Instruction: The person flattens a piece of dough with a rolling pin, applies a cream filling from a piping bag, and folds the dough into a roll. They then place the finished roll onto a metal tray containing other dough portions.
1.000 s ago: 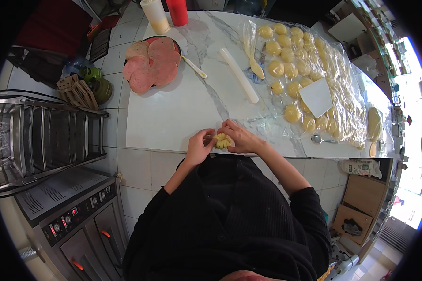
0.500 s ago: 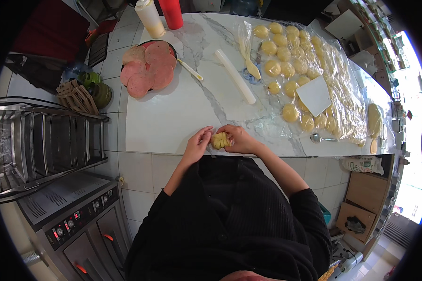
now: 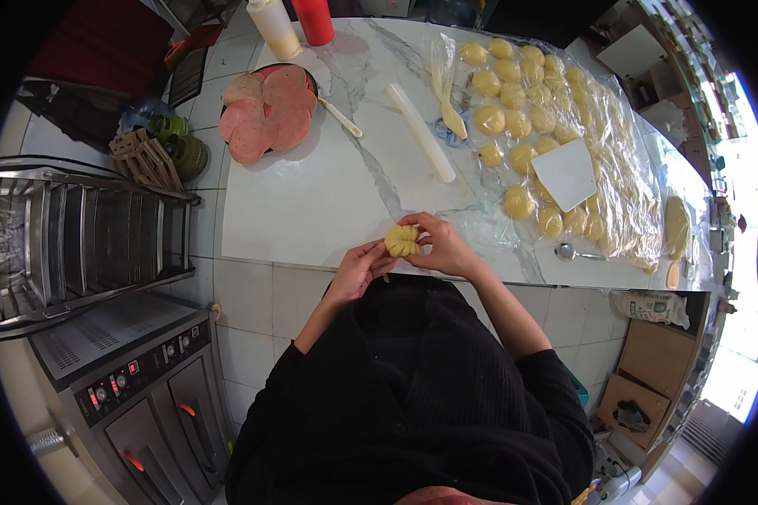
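Between my two hands, above the table's near edge, is a piece of yellow dough with ridged, petal-like folds. My left hand pinches its left side with thumb and fingertips. From the right, my right hand curls round the dough, its fingers on the far and right edges. The underside of the dough is hidden. To the right, rows of round yellow dough balls lie under clear plastic film, with a white dough scraper resting on top.
A white rolling pin and a brush lie on the marbled table. A plate of pink meat slices, a knife and two squeeze bottles stand far left. A metal spoon lies right. An oven and rack flank the left.
The dough has been lifted and turned slightly, so its folds show more fully. My left hand has shifted lower, beneath its left side; my right fingers now reach over its far edge.
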The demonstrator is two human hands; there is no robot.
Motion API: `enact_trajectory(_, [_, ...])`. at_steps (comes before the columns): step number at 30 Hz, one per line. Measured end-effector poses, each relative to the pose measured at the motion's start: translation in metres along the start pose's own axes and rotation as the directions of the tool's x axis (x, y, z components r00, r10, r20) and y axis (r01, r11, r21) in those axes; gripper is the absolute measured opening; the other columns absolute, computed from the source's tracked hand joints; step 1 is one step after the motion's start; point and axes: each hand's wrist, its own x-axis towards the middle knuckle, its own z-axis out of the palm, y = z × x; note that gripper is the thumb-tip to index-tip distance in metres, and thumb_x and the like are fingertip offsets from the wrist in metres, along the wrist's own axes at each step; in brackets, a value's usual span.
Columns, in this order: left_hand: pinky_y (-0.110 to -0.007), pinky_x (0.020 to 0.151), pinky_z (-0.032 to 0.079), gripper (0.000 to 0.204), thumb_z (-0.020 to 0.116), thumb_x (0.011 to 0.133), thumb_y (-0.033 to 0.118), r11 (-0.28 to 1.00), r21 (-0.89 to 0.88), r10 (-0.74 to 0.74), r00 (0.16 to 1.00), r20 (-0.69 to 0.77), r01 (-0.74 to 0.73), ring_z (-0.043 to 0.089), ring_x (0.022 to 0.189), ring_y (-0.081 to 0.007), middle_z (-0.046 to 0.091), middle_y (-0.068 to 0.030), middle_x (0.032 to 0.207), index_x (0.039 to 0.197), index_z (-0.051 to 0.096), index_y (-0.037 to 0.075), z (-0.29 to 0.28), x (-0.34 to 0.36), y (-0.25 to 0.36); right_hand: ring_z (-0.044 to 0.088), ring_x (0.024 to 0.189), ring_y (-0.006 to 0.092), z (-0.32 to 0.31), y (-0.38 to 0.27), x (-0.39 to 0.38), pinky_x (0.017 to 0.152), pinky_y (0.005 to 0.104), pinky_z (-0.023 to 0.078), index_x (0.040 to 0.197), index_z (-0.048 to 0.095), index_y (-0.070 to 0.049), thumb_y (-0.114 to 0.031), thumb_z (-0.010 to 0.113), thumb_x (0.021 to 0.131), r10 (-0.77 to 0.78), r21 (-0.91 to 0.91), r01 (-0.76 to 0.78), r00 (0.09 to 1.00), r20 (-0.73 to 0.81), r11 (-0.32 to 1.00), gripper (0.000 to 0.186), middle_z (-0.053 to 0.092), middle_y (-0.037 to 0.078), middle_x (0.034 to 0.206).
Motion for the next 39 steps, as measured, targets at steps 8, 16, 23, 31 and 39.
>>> enact_trajectory(8, [-0.024, 0.082, 0.052, 0.043, 0.057, 0.090, 0.015, 0.978, 0.178, 0.157, 0.951, -0.267, -0.111, 0.062, 0.091, -0.0136, 0.061, -0.0125, 0.104, 0.125, 0.043, -0.007, 0.030, -0.016, -0.028, 0.057, 0.094, 0.0339, 0.018, 0.011, -0.017, 0.080, 0.0370, 0.049, 0.112, 0.055, -0.005, -0.003, 0.066, 0.064, -0.199, -0.293, 0.187, 0.980, -0.013, 0.938, 0.049, 0.054, 0.014, 0.108])
enact_trajectory(16, [-0.024, 0.079, 0.052, 0.049, 0.063, 0.085, 0.010, 0.947, 0.247, 0.301, 0.843, -0.446, -0.207, 0.062, 0.088, -0.0129, 0.063, -0.0102, 0.098, 0.128, 0.042, -0.002, 0.019, -0.050, -0.068, 0.056, 0.092, 0.0375, 0.053, 0.014, -0.037, 0.078, 0.0406, 0.048, 0.115, 0.049, -0.004, -0.001, 0.062, 0.063, -0.142, -0.148, 0.149, 0.988, 0.054, 0.978, 0.054, 0.056, 0.019, 0.102])
enact_trajectory(23, [-0.023, 0.070, 0.051, 0.042, 0.050, 0.094, 0.032, 0.977, 0.147, 0.212, 0.799, -0.562, -0.156, 0.063, 0.077, -0.0150, 0.062, -0.0118, 0.100, 0.127, 0.045, 0.008, -0.004, -0.090, -0.069, 0.060, 0.090, 0.0223, 0.072, 0.038, -0.055, 0.078, 0.0297, 0.049, 0.123, 0.048, -0.003, -0.003, 0.069, 0.067, -0.025, 0.063, 0.012, 0.974, 0.223, 0.998, 0.060, 0.060, 0.012, 0.105])
enact_trajectory(31, [-0.045, 0.088, 0.041, 0.075, 0.063, 0.080, 0.038, 0.932, -0.314, -0.056, 0.780, -0.624, -0.184, 0.040, 0.116, -0.0274, 0.037, -0.0085, 0.127, 0.138, 0.020, 0.019, -0.181, 0.041, -0.162, 0.055, 0.103, 0.0147, 0.114, 0.081, -0.098, 0.085, 0.0274, 0.047, 0.127, 0.044, 0.000, 0.000, 0.064, 0.078, 0.216, 0.724, -0.343, 0.939, 0.266, 0.599, 0.054, 0.056, 0.007, 0.114])
enact_trajectory(39, [-0.037, 0.070, 0.045, 0.030, 0.060, 0.080, 0.027, 0.806, -0.361, 0.178, 0.774, -0.608, -0.469, 0.047, 0.079, -0.0194, 0.045, -0.0066, 0.086, 0.095, 0.046, 0.005, -0.204, 0.096, -0.183, 0.057, 0.097, 0.0160, 0.182, 0.145, -0.138, 0.076, 0.0281, 0.052, 0.129, 0.040, 0.000, -0.008, 0.063, 0.078, 0.415, 0.776, -0.498, 0.845, 0.337, 0.386, 0.056, 0.054, 0.010, 0.113])
